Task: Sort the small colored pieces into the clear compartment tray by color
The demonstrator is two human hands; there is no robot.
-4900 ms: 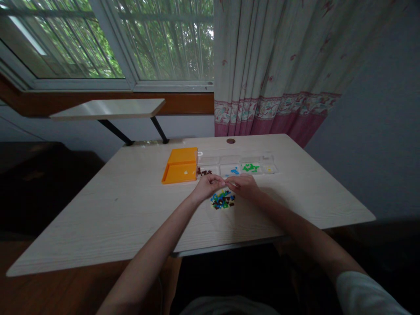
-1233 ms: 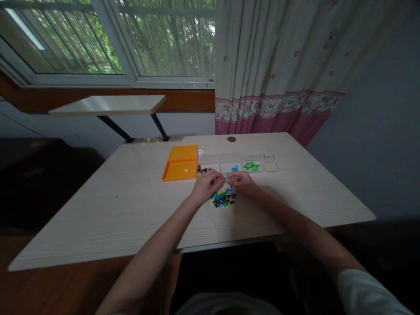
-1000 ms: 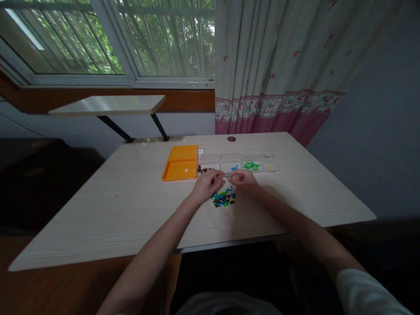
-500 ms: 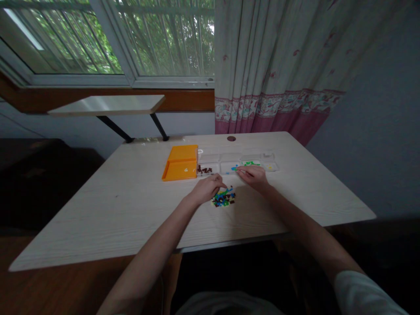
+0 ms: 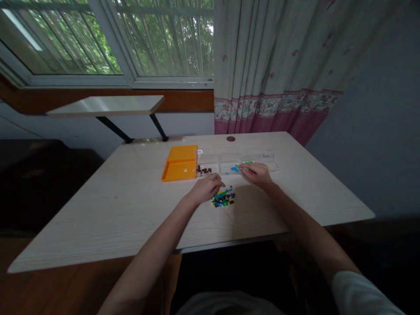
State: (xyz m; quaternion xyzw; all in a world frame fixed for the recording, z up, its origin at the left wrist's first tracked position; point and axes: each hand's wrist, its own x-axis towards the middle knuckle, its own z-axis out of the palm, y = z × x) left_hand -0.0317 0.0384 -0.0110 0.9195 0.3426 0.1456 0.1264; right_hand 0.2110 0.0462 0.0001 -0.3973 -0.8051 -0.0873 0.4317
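A pile of tiny plastic blocks [image 5: 223,199] in blue, green, brown and yellow lies on the table. My left hand [image 5: 206,187] rests at its left edge, fingers curled; anything inside them is hidden. Beyond the pile is a clear divided tray [image 5: 229,156]. Brown pieces [image 5: 204,170] lie in its near left compartment, blue pieces [image 5: 234,168] in the one to the right, then green pieces [image 5: 249,162], partly covered by my hand. My right hand [image 5: 258,174] is over the tray's near side, thumb and fingertips pinched beside the blue pieces; what they hold is too small to name.
An open orange case [image 5: 180,162] joins the tray on the left, with small pale bits in it. A raised shelf [image 5: 108,105] on black legs stands at the table's back left. A round dark cable hole [image 5: 231,138] sits near the back edge, before the curtain [image 5: 256,105].
My right hand has shifted slightly right, showing more of the blue pieces and covering more of the green ones. My left hand stays nearly still by the pile.
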